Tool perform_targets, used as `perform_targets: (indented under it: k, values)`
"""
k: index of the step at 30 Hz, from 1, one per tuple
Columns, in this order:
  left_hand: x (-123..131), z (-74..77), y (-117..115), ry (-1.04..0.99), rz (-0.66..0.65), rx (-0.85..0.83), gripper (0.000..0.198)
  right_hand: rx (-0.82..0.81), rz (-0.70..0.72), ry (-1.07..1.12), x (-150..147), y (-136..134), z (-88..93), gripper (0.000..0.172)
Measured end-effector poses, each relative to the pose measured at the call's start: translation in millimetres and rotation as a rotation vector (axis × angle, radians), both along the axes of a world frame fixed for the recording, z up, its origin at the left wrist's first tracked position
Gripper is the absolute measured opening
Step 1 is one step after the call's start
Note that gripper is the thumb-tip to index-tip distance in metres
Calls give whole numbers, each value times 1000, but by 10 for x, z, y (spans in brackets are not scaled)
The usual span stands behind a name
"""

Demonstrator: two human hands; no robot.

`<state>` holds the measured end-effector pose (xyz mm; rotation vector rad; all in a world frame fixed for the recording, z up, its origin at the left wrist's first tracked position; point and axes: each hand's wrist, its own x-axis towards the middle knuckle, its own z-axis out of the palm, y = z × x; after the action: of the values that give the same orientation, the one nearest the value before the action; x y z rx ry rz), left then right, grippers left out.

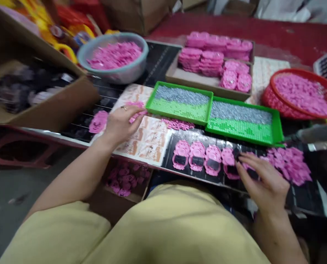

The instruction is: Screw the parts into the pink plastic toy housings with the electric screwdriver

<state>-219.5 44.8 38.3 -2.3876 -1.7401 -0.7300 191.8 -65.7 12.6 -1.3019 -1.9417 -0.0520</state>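
Observation:
Several pink plastic pieces (197, 156) with dark inserts lie in a row along the table's front edge. My right hand (262, 174) is over the right end of this row, thumb and fingers closed on a small black piece (236, 154). My left hand (125, 123) rests over a patterned sheet (152, 141), its fingers around pink parts (135, 106) beside the left green tray (179, 102); whether it grips one is unclear. Another pink piece (99, 122) lies left of that wrist. Small pink parts (178, 124) sit below the tray.
A second green tray (242, 121) holds small metal pieces. Behind stand a blue bowl (114, 75), a cardboard tray (190, 77) of pink stacks and a red basket (270, 95). An open carton (59, 102) is left; loose pink parts (292, 165) lie right.

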Motion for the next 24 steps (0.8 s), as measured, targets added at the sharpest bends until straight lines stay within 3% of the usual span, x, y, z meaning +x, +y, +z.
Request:
perform_targets:
  k: [7, 10, 16, 20, 24]
  values:
    - [389, -112, -120, 89, -174, -35, 30, 80, -401, -11, 514, -168, 177, 29]
    - [501, -170, -198, 79, -276, -88, 27, 74, -469, -31, 659, -261, 190, 24]
    - [668, -152, -249, 116, -398, -151, 38, -37, -419, -34, 794, -438, 38, 18]
    - [823, -66, -288, 58, -435, -150, 31, -107, -364, 8, 663, -437, -18, 15]
    - [1186, 47, -459, -194, -524, -309, 26, -40, 5, -57, 145, -201, 72, 14]
